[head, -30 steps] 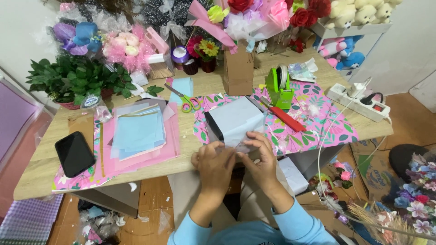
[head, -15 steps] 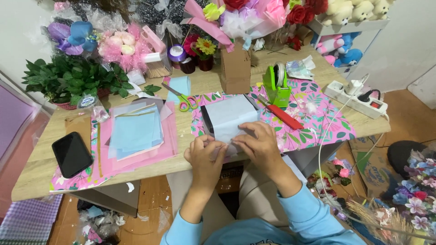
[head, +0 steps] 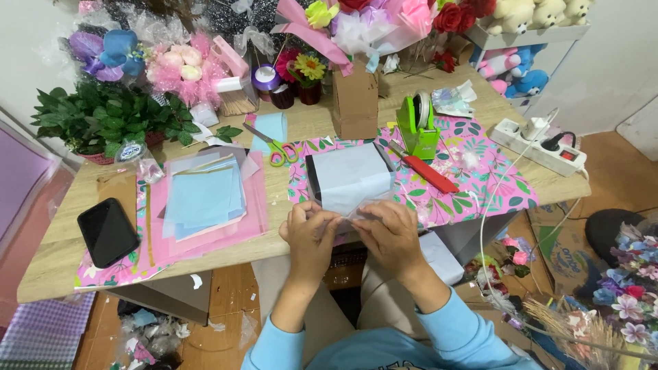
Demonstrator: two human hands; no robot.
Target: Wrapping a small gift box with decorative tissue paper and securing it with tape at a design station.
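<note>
Near the lower middle of the frame, at the front edge of the light wooden worktable point(head: 62, 267), the left hand point(head: 310, 231) and the right hand point(head: 391, 233) meet over a pale blue sheet of paper point(head: 349, 179) that lies on a pink floral-printed wrapping sheet point(head: 473, 171). Both hands have their fingers curled in and pinched on the near edge of the pale blue sheet, where a thin clear film seems to overlap it, though the view is too blurred there to be sure; holding it at the table edge lets the paper lie flat and braced while the fingertips work its border. A dark flat shape shows under the sheet's left side. Just above and to the right, a green tape dispenser point(head: 418, 127) and a red-handled craft knife point(head: 428, 175) sit within easy reach of the right hand, and green-handled scissors point(head: 274, 149) lie up and to the left. Left of centre, a stack of pink and pale blue paper sheets point(head: 205, 199) waits squared up, with a black smartphone point(head: 107, 231) parked at the far left, away from the work. Along the top of the frame stand a brown paper bag point(head: 355, 103), a leafy green potted plant point(head: 96, 120) and wrapped artificial flower bouquets point(head: 181, 68). A white power strip point(head: 545, 147) rests at the right end of the table.
</note>
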